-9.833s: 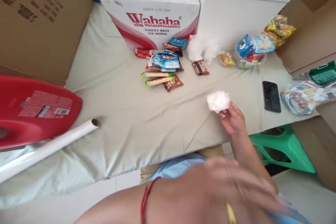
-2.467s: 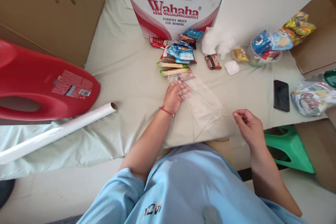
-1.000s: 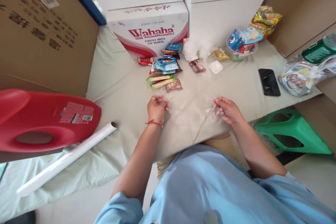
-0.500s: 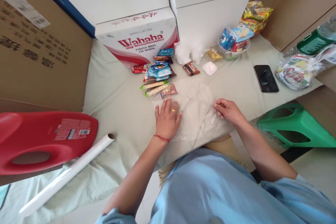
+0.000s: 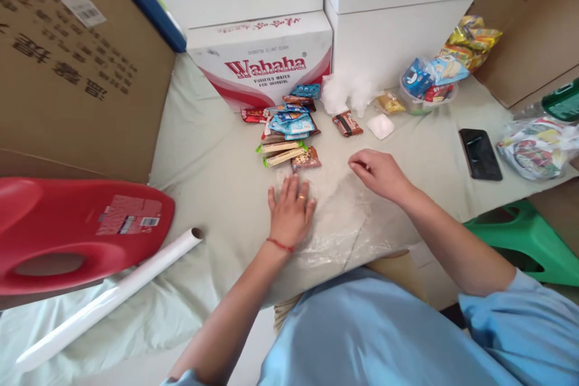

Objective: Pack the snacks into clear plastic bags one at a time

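A thin clear plastic sheet (image 5: 357, 235), creased and shiny, lies over the near edge of the cloth-covered table. My left hand (image 5: 292, 208) rests flat on its left side, fingers spread. Over the sheet's far right part is my right hand (image 5: 380, 175), its thumb and fingertips pressed together; whatever is between them is too small or hidden to make out. Just beyond my left fingertips are a brown biscuit packet (image 5: 306, 158) and stick snacks (image 5: 284, 155) in green-ended wrappers. Blue snack packets (image 5: 292, 123) are piled behind these.
Toward the back sit a brown packet (image 5: 347, 123), a white packet (image 5: 380, 126), white plastic bags (image 5: 346, 93) and a snack tub (image 5: 427, 93). A phone (image 5: 480, 154) lies right. A white roll (image 5: 113, 298), red jug (image 5: 90, 232) and carton (image 5: 67, 84) stand left.
My right hand has moved away from my body and toward the left, fingers still closed. The sheet now spreads farther right near the table edge. My left hand stays flat; the view has shifted.
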Action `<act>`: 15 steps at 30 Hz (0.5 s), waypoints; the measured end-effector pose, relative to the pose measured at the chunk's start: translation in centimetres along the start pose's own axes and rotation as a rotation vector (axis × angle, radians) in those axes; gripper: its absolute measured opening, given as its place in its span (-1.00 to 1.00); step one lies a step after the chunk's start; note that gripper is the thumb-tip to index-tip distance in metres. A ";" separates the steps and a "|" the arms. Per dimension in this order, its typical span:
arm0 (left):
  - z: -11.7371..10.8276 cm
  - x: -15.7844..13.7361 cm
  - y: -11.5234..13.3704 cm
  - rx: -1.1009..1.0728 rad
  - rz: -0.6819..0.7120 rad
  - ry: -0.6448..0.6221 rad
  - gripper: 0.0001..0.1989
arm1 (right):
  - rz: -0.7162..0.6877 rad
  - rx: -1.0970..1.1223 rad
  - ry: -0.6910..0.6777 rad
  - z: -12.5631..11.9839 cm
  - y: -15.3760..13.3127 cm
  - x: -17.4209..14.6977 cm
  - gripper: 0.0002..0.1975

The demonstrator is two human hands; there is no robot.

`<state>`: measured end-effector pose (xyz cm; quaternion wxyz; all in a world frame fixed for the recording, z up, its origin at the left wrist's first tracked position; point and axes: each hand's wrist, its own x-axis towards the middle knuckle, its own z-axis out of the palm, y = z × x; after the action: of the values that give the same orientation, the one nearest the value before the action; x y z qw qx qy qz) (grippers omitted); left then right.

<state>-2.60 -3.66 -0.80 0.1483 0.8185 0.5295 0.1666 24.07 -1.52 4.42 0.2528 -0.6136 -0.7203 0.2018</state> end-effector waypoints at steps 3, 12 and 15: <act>1.2 -1.5 0.2 0.049 -0.003 -0.093 -0.44 | -0.079 -0.180 -0.125 2.6 -0.4 6.4 -0.74; 1.0 -3.8 1.0 0.216 0.000 -0.122 -0.43 | -0.058 -0.366 -0.495 6.1 -2.6 13.1 -0.55; 1.1 -3.7 0.8 0.229 -0.003 -0.115 -0.42 | 0.058 -0.348 -0.441 4.4 -1.7 12.6 -0.66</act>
<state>-2.89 -7.48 -1.89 0.0844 0.8375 0.5368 0.0577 18.55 10.73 3.41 -0.0252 -0.6093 -0.7639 0.2111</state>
